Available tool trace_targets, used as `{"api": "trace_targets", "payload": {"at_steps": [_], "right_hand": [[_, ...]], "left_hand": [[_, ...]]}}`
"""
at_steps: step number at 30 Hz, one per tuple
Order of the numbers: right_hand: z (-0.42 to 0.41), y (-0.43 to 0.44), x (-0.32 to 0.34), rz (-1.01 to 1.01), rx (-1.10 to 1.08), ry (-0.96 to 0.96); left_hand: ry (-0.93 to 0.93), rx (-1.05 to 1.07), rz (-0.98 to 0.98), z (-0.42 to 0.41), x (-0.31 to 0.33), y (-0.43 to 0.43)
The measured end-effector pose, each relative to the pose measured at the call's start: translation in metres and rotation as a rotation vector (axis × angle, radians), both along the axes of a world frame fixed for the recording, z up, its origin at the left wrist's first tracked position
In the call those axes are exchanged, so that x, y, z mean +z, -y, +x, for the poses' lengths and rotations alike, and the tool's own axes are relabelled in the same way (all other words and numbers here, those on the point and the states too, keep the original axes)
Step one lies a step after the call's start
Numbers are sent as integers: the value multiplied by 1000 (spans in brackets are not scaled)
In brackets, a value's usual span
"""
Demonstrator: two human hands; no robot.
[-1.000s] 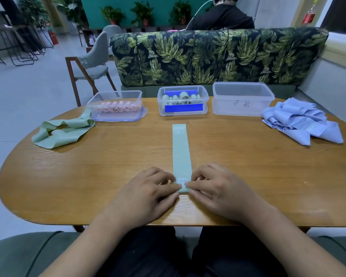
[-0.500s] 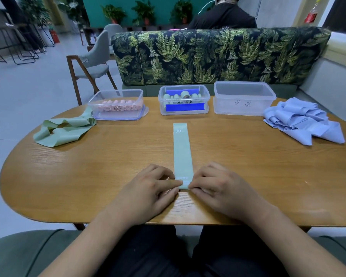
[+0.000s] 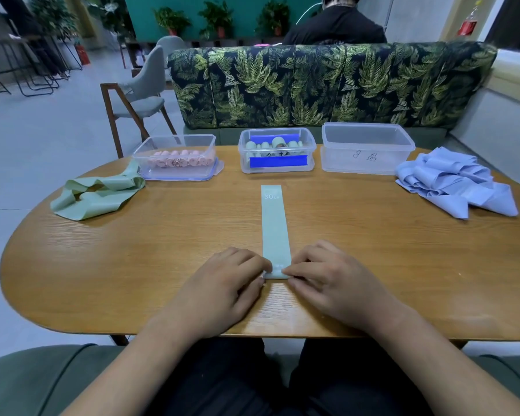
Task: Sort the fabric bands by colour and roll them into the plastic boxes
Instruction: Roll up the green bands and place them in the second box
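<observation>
Between both hands, pale green band (image 3: 274, 229) lies flat

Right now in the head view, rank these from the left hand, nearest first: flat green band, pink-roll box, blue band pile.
1. flat green band: table centre; the left hand pinches its rolled near end.
2. pink-roll box: far edge, left side.
3. blue band pile: far right.

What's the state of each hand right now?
Left hand: fingers curled, pinching the near, rolled end of the pale green band.
Right hand: fingers curled, pinching the same end from the other side.
</observation>
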State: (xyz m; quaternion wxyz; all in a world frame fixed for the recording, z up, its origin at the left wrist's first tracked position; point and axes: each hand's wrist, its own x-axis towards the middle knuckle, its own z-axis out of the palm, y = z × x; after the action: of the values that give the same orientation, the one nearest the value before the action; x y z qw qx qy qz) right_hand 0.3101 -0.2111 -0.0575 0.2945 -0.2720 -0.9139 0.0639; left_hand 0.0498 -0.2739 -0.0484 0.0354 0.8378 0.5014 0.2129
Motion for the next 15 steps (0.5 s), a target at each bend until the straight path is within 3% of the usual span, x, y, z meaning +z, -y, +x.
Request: {"api": "trace_targets", "payload": {"at_steps": [11, 15], "right_hand": [[0, 1, 2, -75, -128, 99], [1, 4, 4, -24, -63, 63]], "left_hand": [[16, 54, -10, 1, -3, -4], [26, 60, -12, 1, -3, -4]]}}
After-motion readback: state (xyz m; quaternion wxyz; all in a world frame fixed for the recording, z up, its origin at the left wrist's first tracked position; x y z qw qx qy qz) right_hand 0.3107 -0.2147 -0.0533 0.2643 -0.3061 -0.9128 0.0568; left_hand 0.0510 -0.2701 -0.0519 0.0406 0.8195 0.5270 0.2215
